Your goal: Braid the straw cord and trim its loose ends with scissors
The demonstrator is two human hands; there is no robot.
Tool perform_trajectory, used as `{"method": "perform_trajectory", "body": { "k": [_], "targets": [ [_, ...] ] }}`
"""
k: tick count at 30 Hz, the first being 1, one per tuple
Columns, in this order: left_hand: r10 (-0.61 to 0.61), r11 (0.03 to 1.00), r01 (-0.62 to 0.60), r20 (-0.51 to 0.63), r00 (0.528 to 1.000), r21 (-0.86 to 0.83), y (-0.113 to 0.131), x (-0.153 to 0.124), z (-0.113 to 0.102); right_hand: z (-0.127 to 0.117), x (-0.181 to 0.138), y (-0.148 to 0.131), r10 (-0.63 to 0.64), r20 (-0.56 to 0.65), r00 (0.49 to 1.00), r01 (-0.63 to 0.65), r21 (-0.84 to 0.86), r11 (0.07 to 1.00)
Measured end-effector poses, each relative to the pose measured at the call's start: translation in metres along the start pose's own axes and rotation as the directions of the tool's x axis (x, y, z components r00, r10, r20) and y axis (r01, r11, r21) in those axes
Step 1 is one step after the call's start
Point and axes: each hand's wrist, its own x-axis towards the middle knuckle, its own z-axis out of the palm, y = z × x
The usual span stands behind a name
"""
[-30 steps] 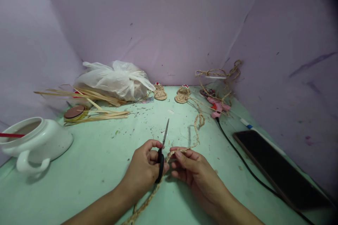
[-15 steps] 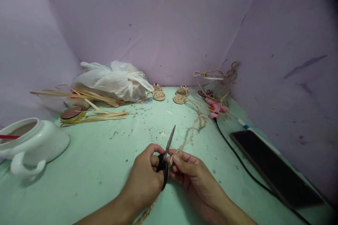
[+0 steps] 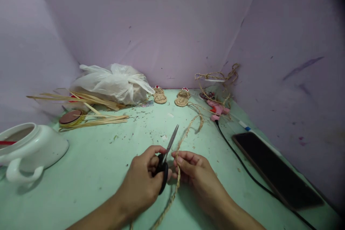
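Note:
My left hand (image 3: 144, 176) is closed round the black handles of a pair of scissors (image 3: 170, 143), whose blades point up and away and look closed together. Between the thumb and fingers of my right hand (image 3: 198, 172) is a braided straw cord (image 3: 177, 181). The cord runs from the bottom edge of the view, through my right fingertips, and on toward the back of the table, where it curls over. A small gap separates the scissors from the cord. Two small woven straw slippers (image 3: 182, 99) with red and white beads stand near the back wall.
At the left are a white ceramic pot (image 3: 51, 147), straw strips (image 3: 99, 118), a round tin (image 3: 70, 118) and a white plastic bag (image 3: 113, 82). To the right lie a pink glue gun (image 3: 219, 109), its black cable (image 3: 242, 165), a phone (image 3: 277, 172) and more cord (image 3: 234, 73).
My left hand with the scissors has drawn slightly left, away from the cord. The cord now hangs in a longer, straighter line through my right fingers. The view has shifted slightly.

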Motion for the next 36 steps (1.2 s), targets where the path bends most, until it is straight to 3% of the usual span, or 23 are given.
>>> {"method": "perform_trajectory", "body": {
  "k": [2, 5, 9, 12, 17, 28, 32, 36],
  "targets": [
    [0.155, 0.952, -0.149, 0.0, 0.988, 0.269, 0.0, 0.001, -0.015, -0.001, 0.001, -0.004, -0.012, -0.005, 1.0, 0.012, -0.01, 1.0],
    [0.358, 0.756, -0.35, 0.099, 0.928, 0.553, 0.0, 0.003, -0.033, -0.002, -0.001, -0.011, -0.078, 0.029, 0.997, 0.08, -0.074, 0.994],
    [0.54, 0.45, -0.524, 0.247, 0.805, 0.723, 0.001, 0.006, -0.039, -0.002, -0.004, -0.016, -0.137, 0.084, 0.987, 0.146, -0.112, 0.983],
    [0.569, 0.359, -0.536, 0.276, 0.775, 0.764, 0.001, 0.009, -0.038, -0.002, -0.005, -0.016, -0.175, 0.012, 0.984, 0.176, -0.078, 0.981],
    [0.613, 0.303, -0.552, 0.285, 0.737, 0.777, -0.003, 0.01, -0.036, -0.001, -0.003, -0.016, -0.255, -0.059, 0.965, 0.254, -0.025, 0.967],
    [0.634, 0.141, -0.505, 0.314, 0.707, 0.852, -0.009, 0.011, -0.035, -0.003, -0.005, -0.016, -0.214, -0.002, 0.977, 0.214, -0.014, 0.977],
    [0.607, 0.165, -0.506, 0.317, 0.729, 0.846, -0.009, 0.011, -0.034, -0.003, -0.005, -0.018, -0.253, -0.002, 0.968, 0.253, -0.033, 0.967],
    [0.547, 0.268, -0.521, 0.317, 0.775, 0.81, -0.009, 0.009, -0.032, -0.002, -0.005, -0.018, -0.242, -0.014, 0.97, 0.24, -0.058, 0.969]
  ]
}}
